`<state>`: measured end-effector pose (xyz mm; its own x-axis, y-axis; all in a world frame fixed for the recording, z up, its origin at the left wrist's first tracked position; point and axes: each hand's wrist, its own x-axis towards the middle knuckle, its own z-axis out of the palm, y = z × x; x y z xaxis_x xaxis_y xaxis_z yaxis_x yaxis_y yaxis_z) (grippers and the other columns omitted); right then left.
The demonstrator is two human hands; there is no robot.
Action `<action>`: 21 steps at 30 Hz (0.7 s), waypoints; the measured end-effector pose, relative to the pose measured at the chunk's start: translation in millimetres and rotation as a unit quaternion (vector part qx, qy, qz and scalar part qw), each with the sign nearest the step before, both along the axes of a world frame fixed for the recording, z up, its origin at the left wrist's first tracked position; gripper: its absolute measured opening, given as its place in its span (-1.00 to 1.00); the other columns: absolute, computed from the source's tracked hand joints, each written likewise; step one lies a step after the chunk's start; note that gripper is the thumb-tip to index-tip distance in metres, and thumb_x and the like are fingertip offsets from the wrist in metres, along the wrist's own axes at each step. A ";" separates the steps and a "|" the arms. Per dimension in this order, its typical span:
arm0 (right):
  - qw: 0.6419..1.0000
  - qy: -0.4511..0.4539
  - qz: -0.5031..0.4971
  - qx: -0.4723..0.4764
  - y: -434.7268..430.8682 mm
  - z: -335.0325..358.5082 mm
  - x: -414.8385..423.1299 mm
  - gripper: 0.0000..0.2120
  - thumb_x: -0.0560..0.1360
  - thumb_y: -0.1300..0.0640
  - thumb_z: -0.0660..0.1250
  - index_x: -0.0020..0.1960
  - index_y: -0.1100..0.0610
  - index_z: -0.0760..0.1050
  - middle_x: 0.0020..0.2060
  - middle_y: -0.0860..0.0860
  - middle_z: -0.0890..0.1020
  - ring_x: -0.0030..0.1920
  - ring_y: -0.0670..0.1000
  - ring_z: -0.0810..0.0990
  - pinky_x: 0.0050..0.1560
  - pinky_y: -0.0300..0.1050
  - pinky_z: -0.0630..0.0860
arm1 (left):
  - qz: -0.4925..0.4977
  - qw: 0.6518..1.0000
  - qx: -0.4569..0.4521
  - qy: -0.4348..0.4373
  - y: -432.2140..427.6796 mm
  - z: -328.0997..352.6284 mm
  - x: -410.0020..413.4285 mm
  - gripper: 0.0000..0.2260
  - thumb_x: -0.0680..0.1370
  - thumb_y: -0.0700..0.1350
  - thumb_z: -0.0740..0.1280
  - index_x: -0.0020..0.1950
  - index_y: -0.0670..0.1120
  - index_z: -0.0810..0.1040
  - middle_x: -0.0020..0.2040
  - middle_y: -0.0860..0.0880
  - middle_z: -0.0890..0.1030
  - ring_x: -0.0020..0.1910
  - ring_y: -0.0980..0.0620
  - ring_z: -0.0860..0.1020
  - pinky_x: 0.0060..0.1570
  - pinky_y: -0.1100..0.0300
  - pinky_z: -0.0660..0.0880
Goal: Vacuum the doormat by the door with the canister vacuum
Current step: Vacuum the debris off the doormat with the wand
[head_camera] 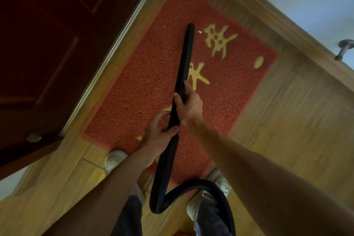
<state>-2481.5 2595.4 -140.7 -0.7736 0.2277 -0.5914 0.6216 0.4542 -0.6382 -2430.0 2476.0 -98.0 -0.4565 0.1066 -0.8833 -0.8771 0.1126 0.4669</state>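
Note:
A red doormat (145,82) with yellow characters lies on the wood-look floor beside the dark door (47,44). A black vacuum wand (186,51) stretches over the mat, its tip near a small white scrap (199,32). My right hand (188,104) grips the wand partway up. My left hand (159,130) holds the wand's lower end, where the ribbed black hose (166,161) starts. The hose loops down between my feet and runs off the bottom edge. The canister itself is mostly out of view.
The door's metal threshold strip (107,57) runs along the mat's left side. A wooden skirting board (268,11) and pale wall border the right, with a metal door stop (343,49) sticking out. My two white shoes (113,161) stand at the mat's near edge.

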 end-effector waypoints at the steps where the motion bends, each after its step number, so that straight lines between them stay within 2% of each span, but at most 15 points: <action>1: 1.000 -0.009 -0.004 0.000 1.6 -0.3 -0.8 -0.42 0.60 0.04 0.31 0.56 0.11 0.21 0.27 0.12 0.59 0.24 0.09 0.59 0.27 0.01 0.55 | -0.004 1.000 0.000 0.000 2.0 0.3 -1.0 -0.65 0.55 -0.16 0.42 0.23 0.21 0.51 -0.08 -0.06 0.72 -0.11 -0.10 0.71 -0.10 -0.04 0.64; 3: 1.000 -0.016 -0.012 0.000 5.0 -0.7 -1.1 -0.42 0.60 0.06 0.31 0.56 0.13 0.22 0.28 0.14 0.59 0.25 0.11 0.59 0.27 0.06 0.55 | -0.011 1.000 0.001 0.001 6.4 0.7 -2.7 -0.65 0.55 -0.17 0.42 0.22 0.22 0.52 -0.11 -0.09 0.71 -0.11 -0.11 0.70 -0.12 -0.03 0.63; 7: 0.999 0.000 -0.038 0.007 14.3 2.0 1.8 -0.44 0.60 0.08 0.32 0.55 0.10 0.25 0.21 0.13 0.61 0.18 0.10 0.62 0.23 0.03 0.57 | -0.030 1.000 0.002 0.010 14.5 3.8 -5.0 -0.67 0.56 -0.15 0.41 0.10 0.30 0.51 -0.11 -0.06 0.71 -0.13 -0.06 0.70 -0.24 0.07 0.59; 11: 0.999 -0.025 -0.037 -0.005 19.8 6.0 4.7 -0.44 0.60 0.13 0.32 0.55 0.12 0.23 0.24 0.13 0.60 0.15 0.10 0.64 0.19 -0.04 0.59 | -0.031 0.999 -0.007 0.003 17.7 3.8 -0.5 -0.66 0.54 -0.17 0.43 0.17 0.24 0.53 -0.04 -0.11 0.70 -0.09 -0.13 0.69 -0.03 -0.13 0.64; 14: 1.000 -0.006 -0.023 -0.009 16.6 7.4 5.7 -0.43 0.59 0.09 0.33 0.55 0.10 0.24 0.20 0.12 0.62 0.11 0.09 0.66 0.16 -0.01 0.60 | -0.022 1.000 -0.001 0.001 14.8 4.2 2.5 -0.64 0.54 -0.17 0.42 0.22 0.22 0.51 -0.01 -0.07 0.71 -0.07 -0.10 0.69 0.01 -0.12 0.63; 17: 0.999 -0.021 -0.012 -0.021 12.6 8.8 3.1 -0.45 0.58 0.09 0.35 0.53 0.07 0.26 0.20 0.10 0.61 0.09 0.05 0.65 0.06 -0.17 0.59 | -0.013 1.000 -0.003 0.000 7.3 2.9 5.8 -0.63 0.55 -0.18 0.42 0.24 0.21 0.49 -0.05 -0.05 0.72 -0.09 -0.09 0.71 0.03 -0.13 0.62; 19: 0.999 -0.028 -0.014 -0.041 8.4 10.5 1.2 -0.46 0.58 0.12 0.35 0.51 0.07 0.27 0.17 0.10 0.62 0.02 0.01 0.65 -0.03 -0.22 0.60 | -0.009 1.000 -0.009 0.000 1.5 0.6 7.7 -0.62 0.55 -0.19 0.42 0.18 0.27 0.50 -0.05 -0.02 0.73 -0.08 -0.10 0.71 0.06 -0.16 0.61; 21: 0.999 -0.013 -0.001 -0.048 0.3 12.8 0.5 -0.47 0.59 0.13 0.35 0.51 0.08 0.27 0.12 0.10 0.64 -0.01 0.01 0.66 0.01 -0.14 0.64 | 0.004 1.000 -0.007 -0.003 -3.2 0.9 8.0 -0.62 0.55 -0.19 0.42 0.09 0.32 0.50 -0.07 -0.01 0.74 -0.07 -0.10 0.71 0.07 -0.16 0.60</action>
